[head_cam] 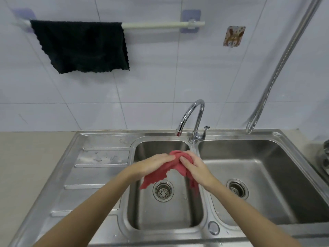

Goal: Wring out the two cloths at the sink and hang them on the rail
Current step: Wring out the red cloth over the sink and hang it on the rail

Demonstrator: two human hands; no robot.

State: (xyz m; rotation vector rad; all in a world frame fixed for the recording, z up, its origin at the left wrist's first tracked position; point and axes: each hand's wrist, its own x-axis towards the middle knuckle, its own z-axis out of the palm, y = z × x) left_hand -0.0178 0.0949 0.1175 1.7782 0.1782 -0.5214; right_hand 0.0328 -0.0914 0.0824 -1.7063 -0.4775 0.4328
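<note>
Head view: both hands grip the red cloth [161, 172] over the left basin of the sink [106, 175]. Left hand [153, 164] and right hand [193, 166] are each clamped on it. Black cloth [81, 45] hangs on the rail [160, 24].

Metal object [324, 155] cut off right.

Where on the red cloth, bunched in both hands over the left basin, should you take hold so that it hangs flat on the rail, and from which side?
Probably grip the red cloth by its loose scalloped edge, which dangles below the left hand. Come from the left, pinching two neighbouring corners, because the middle is bunched between both hands while that edge hangs free over the sink.
</note>
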